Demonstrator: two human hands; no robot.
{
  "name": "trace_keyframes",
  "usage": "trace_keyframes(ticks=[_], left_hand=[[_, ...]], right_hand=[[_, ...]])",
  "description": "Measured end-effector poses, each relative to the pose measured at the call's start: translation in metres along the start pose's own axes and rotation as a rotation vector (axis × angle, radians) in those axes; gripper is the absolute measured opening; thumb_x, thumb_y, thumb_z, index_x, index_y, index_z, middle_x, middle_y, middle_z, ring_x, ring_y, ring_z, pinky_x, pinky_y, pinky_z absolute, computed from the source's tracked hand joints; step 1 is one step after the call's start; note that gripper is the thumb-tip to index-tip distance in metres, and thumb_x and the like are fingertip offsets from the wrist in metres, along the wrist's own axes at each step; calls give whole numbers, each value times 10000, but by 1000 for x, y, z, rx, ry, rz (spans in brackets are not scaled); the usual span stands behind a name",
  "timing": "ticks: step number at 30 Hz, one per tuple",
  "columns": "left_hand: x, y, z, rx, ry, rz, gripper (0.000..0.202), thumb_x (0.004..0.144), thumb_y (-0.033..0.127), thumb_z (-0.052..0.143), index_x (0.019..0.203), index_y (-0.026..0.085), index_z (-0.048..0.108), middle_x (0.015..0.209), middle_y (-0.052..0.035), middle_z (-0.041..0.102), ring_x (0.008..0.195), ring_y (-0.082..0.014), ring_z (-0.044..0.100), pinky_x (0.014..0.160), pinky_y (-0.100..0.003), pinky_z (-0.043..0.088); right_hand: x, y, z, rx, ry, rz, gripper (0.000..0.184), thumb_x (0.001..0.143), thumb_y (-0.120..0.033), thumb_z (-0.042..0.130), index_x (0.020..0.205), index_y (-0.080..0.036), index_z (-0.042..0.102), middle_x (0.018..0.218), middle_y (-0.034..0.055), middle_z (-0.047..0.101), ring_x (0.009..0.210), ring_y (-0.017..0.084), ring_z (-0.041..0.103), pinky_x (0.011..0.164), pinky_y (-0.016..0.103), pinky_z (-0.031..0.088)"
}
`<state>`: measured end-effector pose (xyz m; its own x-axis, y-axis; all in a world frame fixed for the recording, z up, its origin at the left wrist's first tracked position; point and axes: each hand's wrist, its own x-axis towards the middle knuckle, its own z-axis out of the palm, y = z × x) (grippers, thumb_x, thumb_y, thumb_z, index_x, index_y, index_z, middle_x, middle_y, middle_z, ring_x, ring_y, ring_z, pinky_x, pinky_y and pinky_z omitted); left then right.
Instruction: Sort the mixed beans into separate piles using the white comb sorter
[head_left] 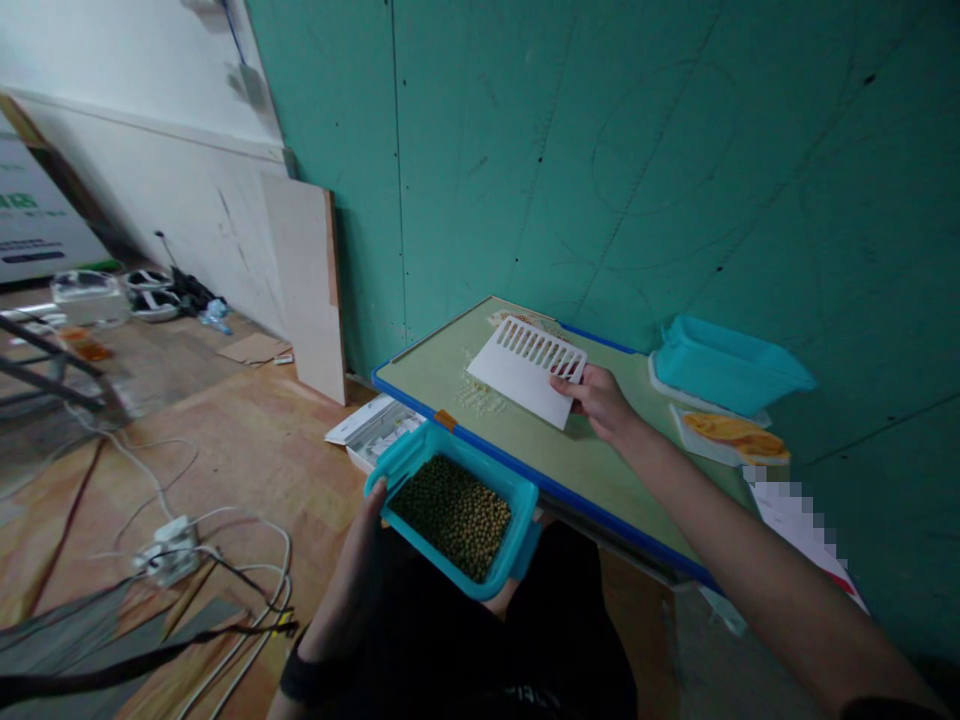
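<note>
We face a green wall (pixel 480 150) that fills the far side. Against it stands a table (pixel 600 460) with a pale green top and blue edging. Left of the table, a pale board (pixel 307 290) leans upright. On the table's far right sits a turquoise plastic bin (pixel 720 365), with an orange-brown, wood-patterned piece (pixel 735 438) on a white base just nearer to us.

Near us, at the table's front edge and over our lap, we have a turquoise food container (pixel 517 520). Our left hand (pixel 364 560) grasps its left end, thumb at the rim. Our right hand (pixel 600 400) grips the right end of a white slotted plastic scraper (pixel 521 380) over the middle of the table, slots toward the far side; we cannot tell whether it touches the top. The container holds beans: dark green ones (pixel 427 492) on the left, tan ones (pixel 480 530) on the right. Smallest of all, pale crumbs (pixel 480 398) lie scattered left of the scraper.
</note>
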<state>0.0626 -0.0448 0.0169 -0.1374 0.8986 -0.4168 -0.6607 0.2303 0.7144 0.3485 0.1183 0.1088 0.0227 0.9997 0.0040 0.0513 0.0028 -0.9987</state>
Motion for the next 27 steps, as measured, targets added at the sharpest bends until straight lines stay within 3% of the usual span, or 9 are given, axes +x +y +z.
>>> trace_keyframes(ticks=[12, 17, 22, 27], left_hand=[[-3, 3, 2, -15, -27, -16, 698, 830, 545, 758, 1431, 214, 633, 1245, -126, 771, 1267, -366, 651, 1089, -457, 506], [-4, 4, 2, 6, 14, 1, 744, 827, 528, 768, 1476, 215, 582, 1270, -109, 763, 1278, -358, 643, 1100, -452, 497], [0, 3, -2, 1, 23, -96, 802, 822, 572, 747, 1522, 245, 532, 1254, -114, 769, 1278, -379, 638, 1112, -496, 479], [5, 4, -6, 61, 58, -89, 837, 794, 587, 761, 1511, 215, 543, 1215, -128, 785, 1227, -400, 671, 1065, -516, 516]], right_hand=[[14, 7, 11, -3, -35, 22, 511, 410, -437, 954, 789, -200, 706, 784, 32, 754, 695, 214, 659, 612, 326, 513], [14, 10, 19, 23, -82, 9, 502, 449, -419, 942, 827, -192, 702, 796, 32, 763, 725, 226, 681, 650, 331, 522], [11, 8, 28, 31, -130, 43, 453, 517, -371, 920, 873, -191, 705, 830, 34, 770, 825, 244, 703, 731, 355, 536], [6, 5, 36, 59, -140, 67, 453, 487, -376, 933, 833, -185, 712, 786, 36, 759, 770, 230, 685, 690, 343, 528]])
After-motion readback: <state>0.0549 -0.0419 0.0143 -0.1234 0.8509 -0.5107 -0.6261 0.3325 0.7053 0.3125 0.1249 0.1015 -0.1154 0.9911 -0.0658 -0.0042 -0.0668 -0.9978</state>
